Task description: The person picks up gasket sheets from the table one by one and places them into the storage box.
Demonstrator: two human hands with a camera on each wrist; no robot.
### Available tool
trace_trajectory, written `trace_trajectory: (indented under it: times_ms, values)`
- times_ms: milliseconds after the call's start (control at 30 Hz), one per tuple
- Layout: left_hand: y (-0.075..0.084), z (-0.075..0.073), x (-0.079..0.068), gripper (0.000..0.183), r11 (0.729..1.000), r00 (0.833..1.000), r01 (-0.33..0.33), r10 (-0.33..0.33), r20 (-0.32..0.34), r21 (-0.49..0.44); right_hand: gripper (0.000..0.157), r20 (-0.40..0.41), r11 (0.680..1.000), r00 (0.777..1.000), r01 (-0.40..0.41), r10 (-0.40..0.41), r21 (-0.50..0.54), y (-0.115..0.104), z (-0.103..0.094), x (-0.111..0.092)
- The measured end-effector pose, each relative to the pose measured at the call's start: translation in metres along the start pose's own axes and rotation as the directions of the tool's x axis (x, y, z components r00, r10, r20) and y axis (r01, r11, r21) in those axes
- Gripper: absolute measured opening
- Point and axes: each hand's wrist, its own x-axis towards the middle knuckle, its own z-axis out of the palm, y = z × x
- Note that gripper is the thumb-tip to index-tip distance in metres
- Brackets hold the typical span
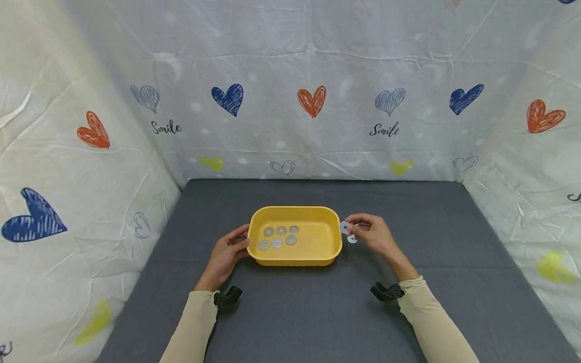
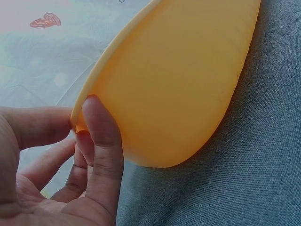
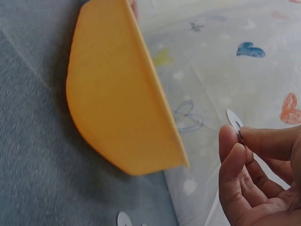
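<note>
A yellow plastic tub (image 1: 317, 241) sits on the dark cloth, with several flat metal washers (image 1: 287, 241) lying on the left half of its floor. My left hand (image 1: 223, 257) grips the tub's left end, thumb and fingers pinching the rim (image 2: 100, 62). Just off the right end, my right hand (image 1: 375, 236) pinches a washer (image 3: 232, 116) between thumb and fingertips, at about rim height. Below those fingers another washer (image 1: 352, 239) rests on the cloth beside the tub, and the right wrist view shows a loose washer (image 3: 123, 219) at its bottom edge.
Dark grey cloth (image 1: 290, 312) covers the table on all sides of the tub. A pale sheet printed with hearts (image 1: 311, 102) hangs along the back and both sides. A black band (image 1: 387, 292) is on each wrist, by the beige sleeves (image 1: 433, 322).
</note>
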Motion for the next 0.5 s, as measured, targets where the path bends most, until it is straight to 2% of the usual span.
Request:
trace_trajectory:
  times_ms: [267,500]
  values:
    - [0.0,0.003,0.002,0.052,1.0,1.0,0.0,-0.001,0.018,0.012,0.025,0.005,0.999,1.0,-0.006,0.006,0.043,-0.009,0.009,0.001]
    - [0.0,0.001,0.001,0.052,1.0,1.0,0.005,-0.005,0.007,0.011,0.024,0.054,0.996,0.999,0.003,-0.008,0.092,-0.013,0.031,0.007]
